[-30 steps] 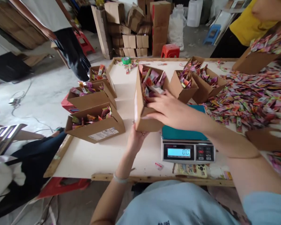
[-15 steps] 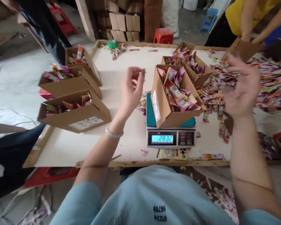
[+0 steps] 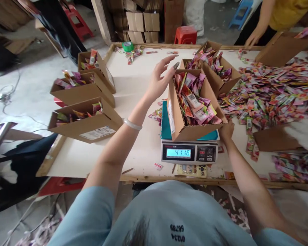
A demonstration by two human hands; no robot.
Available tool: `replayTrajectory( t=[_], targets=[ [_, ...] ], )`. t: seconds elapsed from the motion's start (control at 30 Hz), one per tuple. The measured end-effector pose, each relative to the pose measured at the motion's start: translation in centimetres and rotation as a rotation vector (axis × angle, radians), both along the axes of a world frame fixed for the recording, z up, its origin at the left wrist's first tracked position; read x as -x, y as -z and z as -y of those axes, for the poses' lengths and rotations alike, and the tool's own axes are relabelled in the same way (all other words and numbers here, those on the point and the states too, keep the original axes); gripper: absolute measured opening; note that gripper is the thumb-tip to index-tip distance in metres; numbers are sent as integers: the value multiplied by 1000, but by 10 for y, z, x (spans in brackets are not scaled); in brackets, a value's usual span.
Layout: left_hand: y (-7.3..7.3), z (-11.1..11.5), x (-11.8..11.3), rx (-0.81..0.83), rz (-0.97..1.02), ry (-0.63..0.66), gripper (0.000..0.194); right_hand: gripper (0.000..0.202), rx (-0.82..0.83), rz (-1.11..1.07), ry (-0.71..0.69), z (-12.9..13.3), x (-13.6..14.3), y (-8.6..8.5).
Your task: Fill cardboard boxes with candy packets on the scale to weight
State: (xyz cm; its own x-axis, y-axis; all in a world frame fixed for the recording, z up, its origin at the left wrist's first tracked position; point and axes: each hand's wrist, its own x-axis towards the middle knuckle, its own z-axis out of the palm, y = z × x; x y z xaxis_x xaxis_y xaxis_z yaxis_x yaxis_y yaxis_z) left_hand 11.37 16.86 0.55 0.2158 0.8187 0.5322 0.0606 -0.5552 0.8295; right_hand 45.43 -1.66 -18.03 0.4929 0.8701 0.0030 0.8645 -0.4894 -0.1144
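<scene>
While an open cardboard box (image 3: 195, 133) full of small printed sachets (image 3: 193, 99) is resting on the teal pan of a digital scale (image 3: 190, 145), the lit display (image 3: 179, 153) is showing what looks like 411.6, up from a lower figure a moment ago, when both hands were away from the box. Now the hands are coming back around it, and the jump suggests that the load is only now settling, or that a touch is adding to it, so the number is probably not yet one to trust. The left hand (image 3: 160, 80) is hovering open, holding nothing, its thumb at the box's far left corner; whether it is touching is unclear. The right hand (image 3: 226, 130) is sitting against or just beside the box's right end, its fingers partly hidden, so I cannot tell whether it is grasping

As for edges, the box's right corner is jutting past the pan, and a patterned phone (image 3: 191, 169) is filling the strip between the scale and the wooden edging (image 3: 146, 178). Open room is lying to the left, where bare white surface (image 3: 141, 153) is stretching towards three filled boxes (image 3: 80, 130) along the left edge. Behind and to the right, more filled boxes (image 3: 222, 87) and a spread of loose sachets (image 3: 277, 85) are crowding the scale
</scene>
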Motion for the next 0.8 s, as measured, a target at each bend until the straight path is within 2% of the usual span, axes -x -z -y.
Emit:
replayTrajectory(
  t=[0.07,0.13,0.2,0.27,0.33,0.4,0.43,0.5,0.57,0.63,0.7,0.8],
  targets=[
    [-2,-7,-3,40,33,13,42,56,-3,-41,49,17,0,-3],
    [-4,-11,-3,54,42,33,39,54,-14,-79,83,30,-3,-18],
    [-3,-10,-4,50,38,70,36,55,-72,-126,84,33,-7,-49],
    [-3,-8,-5,44,42,103,36,60,-186,-184,28,25,-7,-97],
    [-4,-3,-8,39,46,132,36,63,-351,-291,-161,11,7,-156],
    [-6,3,-10,45,37,182,37,67,-496,-421,-519,-6,39,-210],
    [-7,7,-10,54,27,218,37,72,-521,-448,-733,-14,60,-232],
    [-9,12,-8,80,18,273,36,74,-368,-331,-1047,-32,105,-260],
    [-9,17,-5,110,38,276,32,57,-111,-98,-1138,-47,140,-270],
    [-7,21,-1,134,73,244,28,31,20,50,-1128,-57,158,-269],
    [-4,25,2,146,105,211,28,18,3,74,-1117,-62,160,-267],
    [-2,32,2,138,128,162,36,18,-99,-78,-1079,-60,148,-270]
  ],
)
